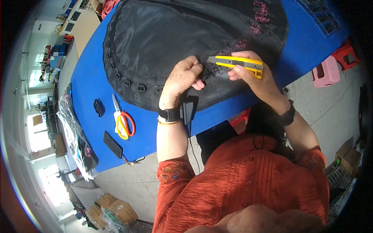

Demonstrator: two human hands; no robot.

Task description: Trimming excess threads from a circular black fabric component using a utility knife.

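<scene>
A large piece of black mesh fabric (pixel 163 42) with a row of eyelets along its edge lies on a blue table (pixel 89 81). My left hand (pixel 182 75) pinches a fold of the fabric near its front edge. My right hand (pixel 252 75) holds a yellow and grey utility knife (pixel 235 62), its tip pointing left at the spot beside my left fingers. Both wrists wear black bands.
Scissors with red and yellow handles (pixel 123 120) lie on the table to the left, beside a small black piece (pixel 99 107) and a dark phone (pixel 112 144) on a cable. A pink stool (pixel 325 72) and a red stool (pixel 345 54) stand at right. Cardboard boxes (pixel 116 209) sit on the floor.
</scene>
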